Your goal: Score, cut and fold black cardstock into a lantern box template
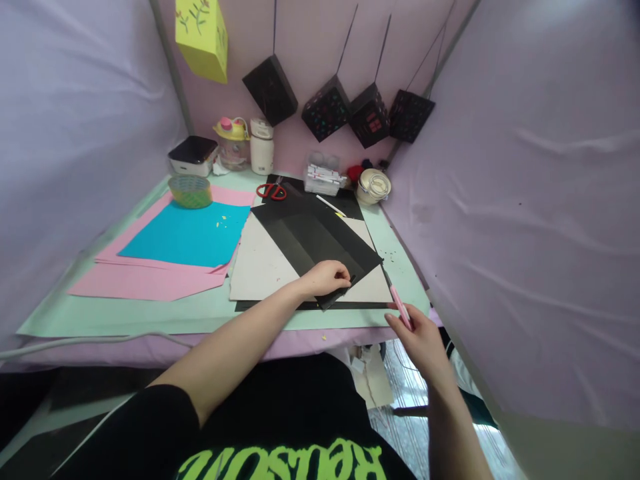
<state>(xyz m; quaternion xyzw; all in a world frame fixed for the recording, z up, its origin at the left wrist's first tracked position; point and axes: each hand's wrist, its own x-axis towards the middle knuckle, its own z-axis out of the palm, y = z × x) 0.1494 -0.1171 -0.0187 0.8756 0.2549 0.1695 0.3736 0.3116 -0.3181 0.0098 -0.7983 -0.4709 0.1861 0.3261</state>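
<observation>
A folded sheet of black paper [320,230] with crease lines lies diagonally on a pale grey board [265,260]. My left hand [327,277] rests over its near corner, fingers pinched together, with a small sliver of black paper [353,279] at the fingertips. What lies beneath the palm is hidden. At the board's right edge, my right hand [423,337] grips a slim craft knife with a pink handle [401,308]. Its dark, thin tip points up and away, beside the paper's right corner.
Red-handled scissors [271,192], a white stick [331,205] and a box of markers [324,180] lie behind the paper. Blue paper [187,233] over pink sheets [145,281] is on the left, with a woven basket [190,191]. Dark paper boxes [327,108] hang above.
</observation>
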